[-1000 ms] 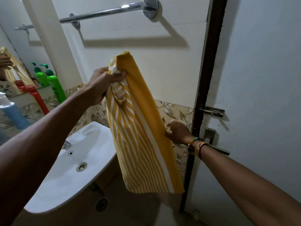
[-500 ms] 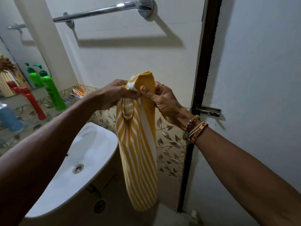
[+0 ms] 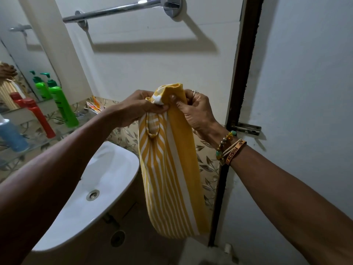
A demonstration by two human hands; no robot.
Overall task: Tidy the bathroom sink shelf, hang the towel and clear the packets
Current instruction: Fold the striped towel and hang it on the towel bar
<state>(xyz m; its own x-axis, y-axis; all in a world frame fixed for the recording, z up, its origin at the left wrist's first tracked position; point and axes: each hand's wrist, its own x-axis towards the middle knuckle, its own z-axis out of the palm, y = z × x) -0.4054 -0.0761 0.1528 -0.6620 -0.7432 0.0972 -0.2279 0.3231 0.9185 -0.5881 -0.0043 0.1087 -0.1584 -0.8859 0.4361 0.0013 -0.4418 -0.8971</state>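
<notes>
A yellow and white striped towel (image 3: 168, 169) hangs folded lengthwise in front of me, over the right edge of the sink. My left hand (image 3: 137, 108) grips its top left corner. My right hand (image 3: 196, 109) pinches the top right edge, close beside the left. High on the wall above is the chrome towel bar (image 3: 118, 11), bare. Orange packets (image 3: 94, 106) lie at the far end of the glass shelf (image 3: 38, 144), partly hidden behind my left forearm.
On the shelf stand a green pump bottle (image 3: 61, 104), a red bottle (image 3: 39, 118) and a blue bottle (image 3: 12, 134), beside the mirror (image 3: 17, 60). The white sink (image 3: 95, 192) is below left. A white door (image 3: 309, 92) with a latch (image 3: 246, 129) is on the right.
My right hand rose from the towel's lower right edge to its top, bringing the halves together. My left hand came down, and the towel now hangs narrower and folded.
</notes>
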